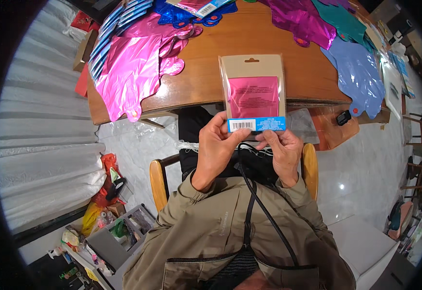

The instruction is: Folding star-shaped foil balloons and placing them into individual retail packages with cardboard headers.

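Both hands hold a flat clear packet (254, 96) just past the near edge of the table, above my lap. Inside it lies a folded pink sheet against a tan card with a hanging slot at the top. A blue strip with a barcode runs along its lower edge. My left hand (216, 151) pinches the lower left corner, thumb on the front. At the lower right, my right hand (284, 151) grips the same packet between thumb and fingers. The fingers behind the packet are partly hidden.
On the wooden table (211, 72), flat shiny pink foil shapes (131, 72) lie at left beside stacked blue-edged packets (119, 29). Magenta (300, 21), teal (341, 21) and light blue (358, 77) foil shapes lie at right. A dark cord (266, 210) hangs over my jacket.
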Available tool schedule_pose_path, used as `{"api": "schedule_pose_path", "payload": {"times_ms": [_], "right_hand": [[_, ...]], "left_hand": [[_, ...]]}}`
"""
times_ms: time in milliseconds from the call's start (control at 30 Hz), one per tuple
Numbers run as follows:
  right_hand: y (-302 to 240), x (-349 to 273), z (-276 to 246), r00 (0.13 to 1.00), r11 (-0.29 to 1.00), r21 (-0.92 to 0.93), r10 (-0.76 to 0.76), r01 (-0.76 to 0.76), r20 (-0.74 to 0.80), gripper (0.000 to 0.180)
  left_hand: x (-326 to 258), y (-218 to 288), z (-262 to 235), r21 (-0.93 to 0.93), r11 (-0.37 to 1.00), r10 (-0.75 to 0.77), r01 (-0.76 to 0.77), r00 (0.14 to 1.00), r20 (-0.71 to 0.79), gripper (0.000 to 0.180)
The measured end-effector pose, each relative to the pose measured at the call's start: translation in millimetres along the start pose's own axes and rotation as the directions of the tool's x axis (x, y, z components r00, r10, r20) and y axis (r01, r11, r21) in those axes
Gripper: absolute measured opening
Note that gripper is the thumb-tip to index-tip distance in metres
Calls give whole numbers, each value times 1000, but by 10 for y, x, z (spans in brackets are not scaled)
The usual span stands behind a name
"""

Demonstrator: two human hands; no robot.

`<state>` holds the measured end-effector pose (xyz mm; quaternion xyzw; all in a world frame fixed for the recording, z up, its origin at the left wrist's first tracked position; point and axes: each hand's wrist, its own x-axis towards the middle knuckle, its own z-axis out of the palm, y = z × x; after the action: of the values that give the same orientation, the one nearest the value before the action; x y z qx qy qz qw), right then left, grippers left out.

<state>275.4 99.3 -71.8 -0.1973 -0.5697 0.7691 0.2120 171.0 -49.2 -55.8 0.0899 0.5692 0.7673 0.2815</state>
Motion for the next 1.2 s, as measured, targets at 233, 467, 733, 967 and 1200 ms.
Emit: {"api": "schedule_pose_path", "payload": {"times_ms": [233, 467, 733, 967, 1200], "right_hand": [[55, -20, 1, 1000, 999, 44, 18, -17, -23, 15], [15, -32, 53, 999, 999, 31, 34, -33, -33, 16], [-170, 32, 126, 994, 996, -34, 86, -88, -61, 22], [-537, 361, 213, 983, 987, -96, 114, -129, -142, 33], [-644, 530, 153, 976, 968, -133, 208, -215, -64, 37]], "left_hand": [[-31, 131, 85, 30, 999, -23, 23, 1000, 0, 34], [-8, 113, 43, 51, 995, -82, 82, 996, 15, 36], [17, 221, 93, 12, 999, -43, 43, 999, -31, 38], [27, 840, 82, 428, 896, -92, 115, 993, -73, 46], [639, 1010, 71, 695, 107, 549, -711, 625, 555, 52]]}}
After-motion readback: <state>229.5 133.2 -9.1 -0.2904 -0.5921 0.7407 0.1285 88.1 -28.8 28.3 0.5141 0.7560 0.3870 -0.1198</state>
